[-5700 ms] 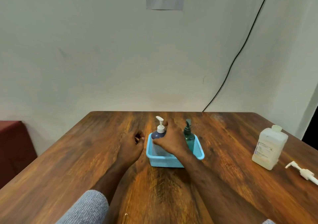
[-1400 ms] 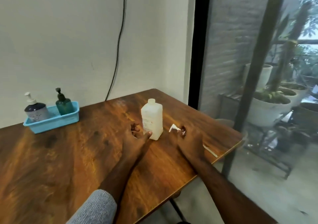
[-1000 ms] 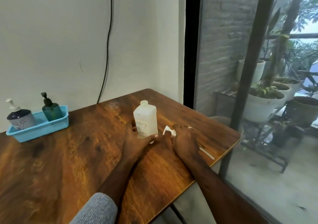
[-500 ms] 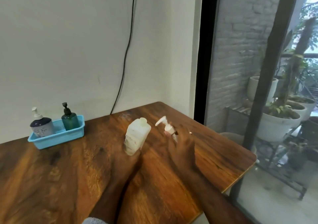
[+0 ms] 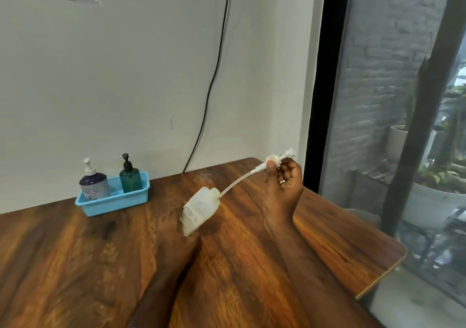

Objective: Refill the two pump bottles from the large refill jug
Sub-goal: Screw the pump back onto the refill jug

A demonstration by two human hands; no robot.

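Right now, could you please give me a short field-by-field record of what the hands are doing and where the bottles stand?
left hand: left hand grips the refill jug, blurred, tilted with its neck up and to the right
right hand: right hand pinches the loose pump, raised above the table
pump tube: reaches down to the jug's neck; whether its tip is inside, cannot tell
pump bottles: white-pump bottle and green bottle upright in the blue basket, pumps on
basket position: by the wall, left of the jug
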